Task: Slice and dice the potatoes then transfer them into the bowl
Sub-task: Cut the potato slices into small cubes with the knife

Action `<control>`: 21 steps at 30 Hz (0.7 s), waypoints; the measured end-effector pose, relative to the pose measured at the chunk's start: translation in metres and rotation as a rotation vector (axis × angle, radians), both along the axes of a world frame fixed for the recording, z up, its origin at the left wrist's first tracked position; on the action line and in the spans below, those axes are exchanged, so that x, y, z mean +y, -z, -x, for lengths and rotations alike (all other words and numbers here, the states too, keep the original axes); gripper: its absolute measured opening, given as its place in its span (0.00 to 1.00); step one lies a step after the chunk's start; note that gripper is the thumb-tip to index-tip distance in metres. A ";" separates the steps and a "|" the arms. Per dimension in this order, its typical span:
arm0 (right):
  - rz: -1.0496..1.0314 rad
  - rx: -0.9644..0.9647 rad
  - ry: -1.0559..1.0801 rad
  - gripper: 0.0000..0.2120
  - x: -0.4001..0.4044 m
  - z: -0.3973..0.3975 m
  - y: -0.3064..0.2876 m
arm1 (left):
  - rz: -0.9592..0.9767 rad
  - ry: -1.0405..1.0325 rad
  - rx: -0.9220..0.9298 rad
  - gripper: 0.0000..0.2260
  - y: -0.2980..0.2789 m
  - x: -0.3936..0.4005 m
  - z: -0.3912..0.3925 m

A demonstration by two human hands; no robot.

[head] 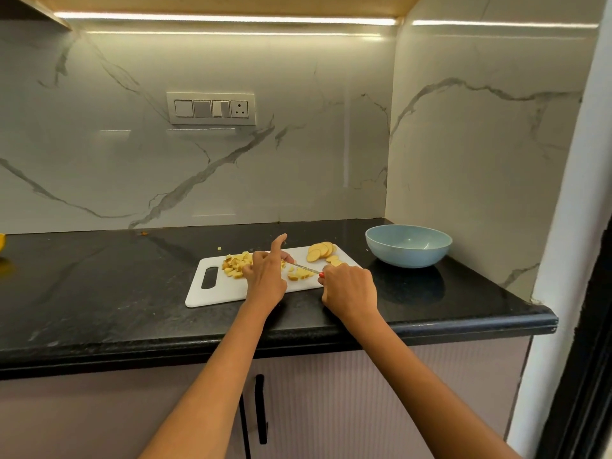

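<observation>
- Right hand [349,286] wrapped round the red-handled knife [306,268], blade pointing left across the white cutting board [265,293], tip over the small cluster of half-cut pieces [299,274] mid-board.
- Left hand [265,273] over the board just left of the blade; index finger sticks straight up, other fingers curled down near the pieces. Can't tell if it pinches a piece or just steadies; its thumb side is hidden.
- Diced pile [235,265] sits on the board's left part, partly behind left hand. Uncut round slices [320,251] fanned at far right corner of the board, w/ a couple more slices just below them.
- Blue bowl [409,245] on the black table [99,293], right of board, apart from it; looks empty, so transfer not started.
- Stage guess: dicing approx halfway, slices still to go.
- Risks: left fingertips v. close to blade, so a slip on a wet piece could nick them. One stray cube [218,248] already off board at back; more may scatter during the push/transfer. Board's near edge close to the table front, so pressing hard could shift it.
</observation>
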State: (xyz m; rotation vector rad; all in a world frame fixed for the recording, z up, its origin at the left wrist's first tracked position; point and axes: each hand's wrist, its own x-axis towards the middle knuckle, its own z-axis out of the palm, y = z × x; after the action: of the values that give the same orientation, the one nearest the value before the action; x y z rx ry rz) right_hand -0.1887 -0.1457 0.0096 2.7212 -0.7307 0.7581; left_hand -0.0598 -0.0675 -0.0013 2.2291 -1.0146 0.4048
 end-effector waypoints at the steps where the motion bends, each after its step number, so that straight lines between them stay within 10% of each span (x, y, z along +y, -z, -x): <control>1: 0.001 0.002 -0.004 0.10 0.000 0.000 0.000 | -0.015 0.001 -0.003 0.40 0.000 0.000 0.000; 13: -0.005 0.007 0.025 0.10 -0.003 -0.003 0.004 | 0.012 0.063 -0.102 0.42 0.003 -0.001 -0.001; 21: -0.266 -0.287 0.131 0.11 -0.015 -0.016 0.002 | 0.463 -0.047 -0.332 0.34 -0.003 -0.003 0.006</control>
State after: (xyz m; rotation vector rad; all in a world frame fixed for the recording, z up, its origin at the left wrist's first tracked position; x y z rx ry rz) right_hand -0.1727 -0.1608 0.0076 2.7865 -1.1344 1.1047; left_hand -0.0653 -0.0705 0.0018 1.8031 -0.9174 0.9520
